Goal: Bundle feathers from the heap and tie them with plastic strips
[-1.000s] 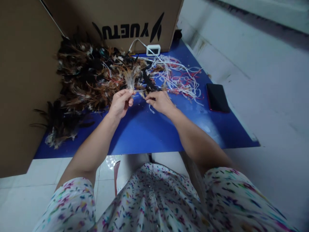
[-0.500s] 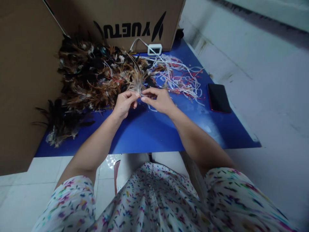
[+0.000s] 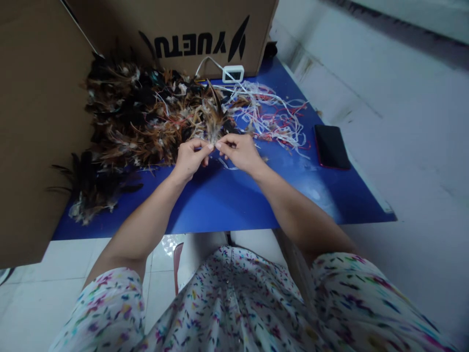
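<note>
Over the blue tabletop [image 3: 227, 205], the left hand [image 3: 190, 156] pinches a feather bunch [image 3: 214, 117] by its base; the right hand's [image 3: 240, 150] grip nips tight beside, on what I can't tell. Seemingly base work, wanting steady pressure next.

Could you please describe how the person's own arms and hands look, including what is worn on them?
The left hand and right hand are bare, with no glove or watch visible. The loose white fabric left sleeve and matching right sleeve, printed with small multicoloured flecks, end near the elbows.
</note>
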A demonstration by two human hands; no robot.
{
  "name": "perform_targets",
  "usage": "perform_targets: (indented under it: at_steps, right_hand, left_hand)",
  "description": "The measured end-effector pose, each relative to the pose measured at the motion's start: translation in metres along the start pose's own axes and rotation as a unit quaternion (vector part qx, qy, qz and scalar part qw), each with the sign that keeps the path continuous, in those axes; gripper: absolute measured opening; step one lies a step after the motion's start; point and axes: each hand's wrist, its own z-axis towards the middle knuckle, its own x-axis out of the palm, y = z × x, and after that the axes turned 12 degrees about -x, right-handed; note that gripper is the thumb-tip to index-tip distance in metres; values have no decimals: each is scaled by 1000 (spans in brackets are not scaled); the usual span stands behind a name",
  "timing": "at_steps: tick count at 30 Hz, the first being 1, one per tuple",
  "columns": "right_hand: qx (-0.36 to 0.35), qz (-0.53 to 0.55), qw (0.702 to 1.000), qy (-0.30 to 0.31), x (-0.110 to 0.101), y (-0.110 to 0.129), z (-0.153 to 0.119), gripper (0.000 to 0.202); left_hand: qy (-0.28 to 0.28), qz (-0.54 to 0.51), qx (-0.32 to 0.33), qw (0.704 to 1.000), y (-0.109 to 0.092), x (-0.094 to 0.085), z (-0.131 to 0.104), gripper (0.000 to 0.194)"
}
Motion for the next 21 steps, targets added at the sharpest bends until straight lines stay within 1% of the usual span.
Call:
perform_targets:
  at_steps: [2, 4, 7, 10, 12, 17, 21]
  right_hand:
    - [1, -10, 1000, 5, 1, 3, -1, 19]
    - [-13, -35, 999, 15, 1, 8, -2, 18]
    - [-48, -75, 996, 26, 1, 13, -4, 16]
    - [-91, -119, 988, 25, 2, 13, -6, 14]
    - [-119, -155, 980, 26, 3, 10, -7, 14]
    - [-176, -241, 953, 56, 5, 10, -10, 18]
    - [-222, -261, 937, 71, 3, 11, -10, 22]
  left_hand:
    - [-15, 29, 19, 999, -1, 1, -1, 34]
    - [-30, 55, 32, 998, -1, 1, -2, 32]
    - [-56, 88, 41, 994, 1, 1, -1, 28]
    - [-75, 122, 59, 988, 3, 0, -1, 25]
    - [-79, 149, 75, 983, 2, 0, -1, 24]
    - [-80, 227, 115, 964, -3, 0, -3, 24]
    - [-69, 257, 121, 956, -3, 0, -4, 19]
